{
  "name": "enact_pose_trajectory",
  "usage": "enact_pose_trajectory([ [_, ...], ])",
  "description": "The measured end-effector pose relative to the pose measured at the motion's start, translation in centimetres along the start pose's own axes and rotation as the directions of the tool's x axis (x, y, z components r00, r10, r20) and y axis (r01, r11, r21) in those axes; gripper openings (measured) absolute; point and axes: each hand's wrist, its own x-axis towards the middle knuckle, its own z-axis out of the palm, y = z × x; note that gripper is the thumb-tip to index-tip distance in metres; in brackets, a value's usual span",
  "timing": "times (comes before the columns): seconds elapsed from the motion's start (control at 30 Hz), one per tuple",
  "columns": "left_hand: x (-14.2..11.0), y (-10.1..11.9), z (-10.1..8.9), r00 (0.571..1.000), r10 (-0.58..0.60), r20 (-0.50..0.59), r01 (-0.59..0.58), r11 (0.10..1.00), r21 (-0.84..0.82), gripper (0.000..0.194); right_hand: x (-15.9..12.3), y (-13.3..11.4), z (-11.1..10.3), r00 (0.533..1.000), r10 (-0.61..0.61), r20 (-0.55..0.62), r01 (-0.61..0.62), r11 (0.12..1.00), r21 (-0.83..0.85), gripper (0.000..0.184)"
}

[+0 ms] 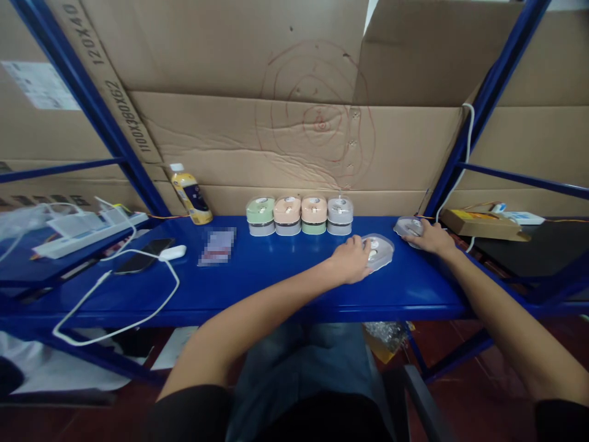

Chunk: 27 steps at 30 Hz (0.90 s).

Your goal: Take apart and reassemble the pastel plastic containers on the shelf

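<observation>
My left hand reaches across the shelf, its fingers curled over the near-left edge of a clear, oval plastic case with a pale round piece inside. Further right, my right hand grips the right side of a similar clear plastic case. Its far fingers are partly hidden. Along the back stands a row of small lidded boxes in stacks of two: a green-topped stack, a peach-topped stack, another peach-topped stack and a grey stack.
On the left of the blue shelf are a yellow bottle, a blurred-out packet, a phone, a white cable and a power strip. An open cardboard box lies at right. Cardboard backs the shelf.
</observation>
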Motion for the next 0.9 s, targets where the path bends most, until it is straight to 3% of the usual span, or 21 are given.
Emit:
enact_pose_trajectory([
  [0.13, 6.0, 2.0, 1.2, 0.987, -0.152, -0.058, 0.151, 0.988, -0.018, 0.091, 0.6, -1.4, 0.7, 0.988, 0.128, -0.090, -0.125, 0.992, 0.036, 0.095],
  [0.23, 10.0, 2.2, 2.0, 0.950, -0.306, -0.068, 0.304, 0.952, -0.045, 0.091, 0.6, -1.9, 1.2, 0.977, 0.152, -0.148, -0.145, 0.988, 0.057, 0.091],
  [0.4, 14.0, 1.4, 2.7, 0.914, -0.397, -0.084, 0.388, 0.916, -0.102, 0.080, 0.6, -2.9, 1.2, 0.982, 0.159, -0.099, -0.152, 0.985, 0.077, 0.088],
  [0.67, 14.6, 0.6, 3.7, 0.898, -0.418, -0.136, 0.402, 0.906, -0.132, 0.056, 1.3, -6.4, 1.8, 0.994, 0.097, -0.050, -0.090, 0.988, 0.128, 0.088],
  [0.9, 12.7, 1.7, 2.7, 0.897, -0.409, -0.170, 0.396, 0.912, -0.104, 0.046, 1.6, -6.8, 2.3, 0.998, -0.064, -0.025, 0.068, 0.982, 0.175, 0.100],
])
